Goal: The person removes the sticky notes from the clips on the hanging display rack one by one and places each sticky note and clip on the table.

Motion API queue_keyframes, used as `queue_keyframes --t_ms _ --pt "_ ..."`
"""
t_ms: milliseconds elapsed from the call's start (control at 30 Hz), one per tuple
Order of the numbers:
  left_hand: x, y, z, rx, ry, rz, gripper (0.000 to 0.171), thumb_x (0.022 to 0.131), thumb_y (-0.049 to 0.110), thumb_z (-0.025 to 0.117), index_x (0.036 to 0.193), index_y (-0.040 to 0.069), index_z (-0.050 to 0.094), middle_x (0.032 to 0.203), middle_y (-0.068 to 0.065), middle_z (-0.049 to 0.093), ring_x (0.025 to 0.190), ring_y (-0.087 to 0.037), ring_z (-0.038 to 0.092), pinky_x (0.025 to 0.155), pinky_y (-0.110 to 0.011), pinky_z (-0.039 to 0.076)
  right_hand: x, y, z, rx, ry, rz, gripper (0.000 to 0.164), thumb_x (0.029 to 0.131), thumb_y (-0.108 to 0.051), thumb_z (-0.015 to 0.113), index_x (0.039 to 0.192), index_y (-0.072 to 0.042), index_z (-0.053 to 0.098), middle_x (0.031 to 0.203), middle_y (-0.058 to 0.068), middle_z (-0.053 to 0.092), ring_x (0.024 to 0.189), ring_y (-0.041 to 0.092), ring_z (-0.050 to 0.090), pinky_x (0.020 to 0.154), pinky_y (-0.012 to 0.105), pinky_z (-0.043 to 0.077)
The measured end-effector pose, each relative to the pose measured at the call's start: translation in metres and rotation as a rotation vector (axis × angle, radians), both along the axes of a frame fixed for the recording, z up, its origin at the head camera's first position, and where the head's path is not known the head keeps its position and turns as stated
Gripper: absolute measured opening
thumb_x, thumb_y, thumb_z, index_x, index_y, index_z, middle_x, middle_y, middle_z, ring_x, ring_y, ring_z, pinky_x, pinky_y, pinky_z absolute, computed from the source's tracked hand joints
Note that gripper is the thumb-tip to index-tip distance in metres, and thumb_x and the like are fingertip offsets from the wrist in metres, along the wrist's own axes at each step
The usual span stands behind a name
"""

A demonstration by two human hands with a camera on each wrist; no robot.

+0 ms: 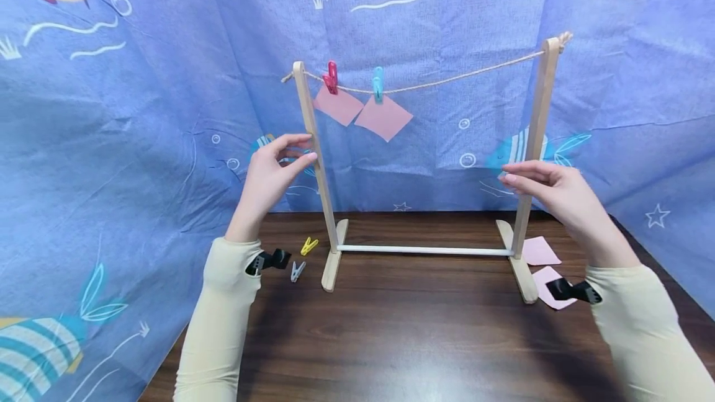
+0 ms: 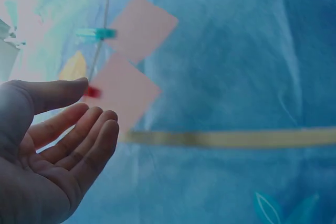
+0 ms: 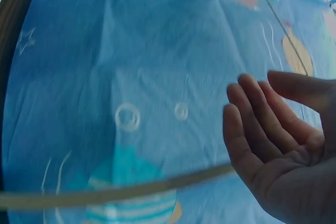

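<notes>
Two pink paper squares hang from a string [image 1: 463, 79] tied between the posts of a small wooden rack. A red clothespin [image 1: 331, 78] holds the left paper [image 1: 338, 105], and a blue clothespin [image 1: 378, 84] the right paper [image 1: 384, 118]. My left hand [image 1: 274, 169] is raised beside the left post [image 1: 309, 104], fingers loosely bent; its wrist view shows nothing between thumb and fingers. Near the right post [image 1: 542, 98] is my right hand [image 1: 553, 188], fingers relaxed. In the right wrist view this hand [image 3: 283, 135] is empty too. Whether either hand touches a post, I cannot tell.
On the brown table [image 1: 413, 327], a yellow clothespin [image 1: 309, 245] and a grey clothespin [image 1: 298, 272] lie left of the rack. Two pink papers, one farther back [image 1: 540, 251], lie by its right foot [image 1: 516, 262]. A white crossbar [image 1: 424, 250] joins the feet. Blue printed cloth [image 1: 447, 30] hangs behind.
</notes>
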State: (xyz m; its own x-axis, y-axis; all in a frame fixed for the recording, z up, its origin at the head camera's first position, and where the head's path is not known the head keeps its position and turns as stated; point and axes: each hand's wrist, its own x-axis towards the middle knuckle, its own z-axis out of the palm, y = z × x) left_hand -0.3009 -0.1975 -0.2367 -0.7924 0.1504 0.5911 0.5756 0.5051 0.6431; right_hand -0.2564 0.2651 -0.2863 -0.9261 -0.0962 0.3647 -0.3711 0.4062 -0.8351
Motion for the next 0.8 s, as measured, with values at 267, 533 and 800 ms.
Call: queue_keyframes --t_ms 267,533,800 --pt "-0.005 0.033 0.027 0.075 0.106 -0.121 0.042 0.094 0.024 0.074 0.131 0.007 0.066 0.126 -0.008 0.068 0.109 -0.018 0.066 0.093 -0.037 0.055 -0.017 -0.039 0.021 -0.082 0.07 -0.008 0.032 0.097 -0.027 0.07 0.126 -0.013 0.071 0.106 -0.015 0.074 0.101 0.003 0.068 0.084 0.015 0.05" --pt "-0.012 0.067 0.047 0.177 0.146 -0.207 0.043 0.092 0.013 0.076 0.132 0.002 0.064 0.13 -0.013 0.066 0.118 -0.02 0.064 0.097 -0.032 0.053 -0.027 -0.06 0.038 -0.161 0.105 0.051 0.027 0.098 -0.023 0.069 0.122 -0.012 0.073 0.105 -0.01 0.075 0.096 0.006 0.07 0.085 0.018 0.053" --pt "-0.019 0.097 0.062 0.288 0.15 -0.287 0.048 0.09 0.006 0.076 0.135 -0.002 0.06 0.138 -0.012 0.061 0.127 -0.015 0.057 0.104 -0.027 0.047 -0.046 -0.08 0.057 -0.167 0.097 0.05 0.029 0.095 -0.027 0.073 0.12 -0.012 0.073 0.107 -0.009 0.074 0.099 0.007 0.068 0.086 0.019 0.053"
